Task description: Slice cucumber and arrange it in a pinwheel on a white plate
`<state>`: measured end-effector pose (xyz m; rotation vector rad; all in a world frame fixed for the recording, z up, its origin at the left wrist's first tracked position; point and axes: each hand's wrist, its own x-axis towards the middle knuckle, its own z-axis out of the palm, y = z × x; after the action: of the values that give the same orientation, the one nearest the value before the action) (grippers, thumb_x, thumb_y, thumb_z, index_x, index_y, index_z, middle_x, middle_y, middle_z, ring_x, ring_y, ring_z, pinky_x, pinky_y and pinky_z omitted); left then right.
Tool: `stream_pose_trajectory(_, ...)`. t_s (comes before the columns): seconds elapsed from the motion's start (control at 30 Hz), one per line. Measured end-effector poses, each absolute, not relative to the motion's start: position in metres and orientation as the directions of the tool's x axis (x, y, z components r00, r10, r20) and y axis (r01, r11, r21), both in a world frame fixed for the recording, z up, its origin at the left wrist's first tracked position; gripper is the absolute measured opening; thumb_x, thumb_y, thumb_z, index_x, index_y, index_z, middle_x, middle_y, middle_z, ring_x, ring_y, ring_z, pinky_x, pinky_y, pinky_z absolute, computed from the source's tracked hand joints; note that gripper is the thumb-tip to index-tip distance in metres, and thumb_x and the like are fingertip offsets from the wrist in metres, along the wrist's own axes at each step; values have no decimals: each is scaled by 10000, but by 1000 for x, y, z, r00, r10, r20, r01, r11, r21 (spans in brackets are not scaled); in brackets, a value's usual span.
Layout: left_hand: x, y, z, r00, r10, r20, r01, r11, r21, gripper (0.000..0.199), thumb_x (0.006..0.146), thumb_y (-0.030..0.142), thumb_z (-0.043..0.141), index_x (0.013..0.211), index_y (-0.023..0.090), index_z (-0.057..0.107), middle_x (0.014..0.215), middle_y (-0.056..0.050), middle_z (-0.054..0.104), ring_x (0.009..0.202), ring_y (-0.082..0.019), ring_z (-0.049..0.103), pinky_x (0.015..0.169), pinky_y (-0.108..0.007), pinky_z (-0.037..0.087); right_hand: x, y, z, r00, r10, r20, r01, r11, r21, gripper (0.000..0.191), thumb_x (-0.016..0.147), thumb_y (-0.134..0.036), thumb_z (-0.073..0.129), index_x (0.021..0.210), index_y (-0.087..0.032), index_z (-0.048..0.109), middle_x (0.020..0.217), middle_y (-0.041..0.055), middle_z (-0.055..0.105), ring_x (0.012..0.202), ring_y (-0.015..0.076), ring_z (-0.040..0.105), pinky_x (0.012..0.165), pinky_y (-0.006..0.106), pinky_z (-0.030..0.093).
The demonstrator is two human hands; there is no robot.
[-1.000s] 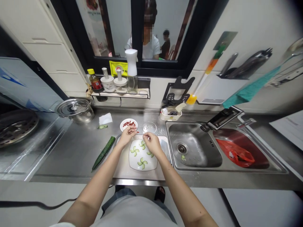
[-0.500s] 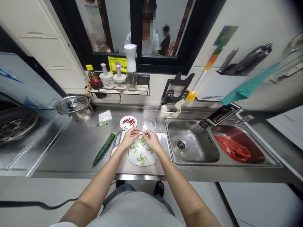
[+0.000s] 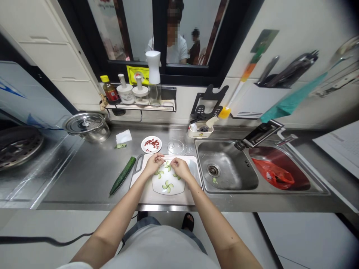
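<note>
Both hands are over the far part of a white, dark-rimmed plate (image 3: 174, 175), which lies on a cutting board (image 3: 146, 196). My left hand (image 3: 154, 163) is closed in a pinch, with a tiny red piece, like a goji berry, at its fingertips. Just across from it my right hand (image 3: 181, 167) is pinched too; what its fingers hold, if anything, is too small to make out. Green cucumber slices (image 3: 168, 186) form several pinwheel shapes on the plate, some partly covered by the hands. Beyond the left hand stands a small white dish (image 3: 143, 145) of red pieces.
A whole cucumber (image 3: 122, 176) lies left of the board. Behind it are a white tissue (image 3: 123, 136) and a lidded steel pot (image 3: 89, 127). A clear round lid or dish (image 3: 175, 146) sits near the red pieces. To the right is a double sink (image 3: 230, 188) with a red bag (image 3: 276, 175).
My hands have moved apart slightly; before, their fingertips met around a small red piece. The cucumber slices and dishes stay in place, and the view has shifted a little.
</note>
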<state>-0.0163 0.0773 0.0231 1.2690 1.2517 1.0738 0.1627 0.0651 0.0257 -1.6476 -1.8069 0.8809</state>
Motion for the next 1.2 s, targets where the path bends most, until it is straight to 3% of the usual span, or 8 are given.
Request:
stream_pose_trajectory(0.37, -32, 79, 2, -42, 993, -113, 76, 116, 990, 305, 635, 299, 725, 882, 145, 633, 638, 18, 624, 611, -121, 594, 619, -234, 456, 113, 125, 35, -147, 989, -10, 679, 94, -728, 136, 847, -224, 544, 806, -177, 665, 739, 3, 658, 686, 121, 562, 654, 205, 399)
stream_pose_trajectory(0.57, -44, 75, -1, -65, 989, -129, 70, 134, 989, 304, 630, 303, 731, 872, 146, 634, 662, -1, 643, 659, -140, 623, 651, -249, 470, 89, 172, 41, -207, 976, 72, 713, 201, -672, 220, 862, -179, 537, 986, -205, 718, 969, 51, 678, 924, 175, 582, 887, 271, 410)
stream_pose_trajectory(0.67, -48, 74, -1, -64, 989, -134, 42, 137, 990, 283, 626, 277, 723, 860, 150, 628, 659, 3, 641, 643, -131, 613, 650, -246, 466, 99, 175, 32, -197, 976, 88, 669, 200, -716, 306, 882, -158, 486, 1076, -222, 713, 1036, 61, 668, 963, 175, 585, 930, 286, 406)
stream_pose_trajectory(0.8, -46, 75, 0, -74, 986, -147, 5, 148, 989, 262, 615, 251, 713, 838, 153, 617, 639, 12, 633, 613, -117, 592, 637, -240, 456, 119, 163, 18, -131, 986, 103, 582, 161, -797, 242, 875, -240, 505, 946, -186, 730, 938, 57, 696, 862, 171, 600, 851, 299, 454)
stream_pose_trajectory(0.97, -33, 77, 0, -41, 987, -157, -24, 156, 987, 291, 603, 265, 727, 848, 153, 616, 625, 21, 627, 611, -119, 597, 624, -235, 457, 134, 132, 7, -228, 973, -43, 532, 87, -842, 138, 804, -229, 578, 794, -178, 706, 803, 14, 698, 765, 143, 614, 749, 251, 473)
stream_pose_trajectory(1.2, -18, 79, 0, 14, 985, -173, -52, 173, 984, 298, 613, 261, 714, 867, 154, 602, 620, 28, 613, 569, -101, 561, 587, -222, 429, 144, 102, 14, -317, 948, -11, 524, 165, -836, 90, 768, -185, 608, 742, -158, 690, 769, 23, 686, 739, 126, 611, 726, 236, 474)
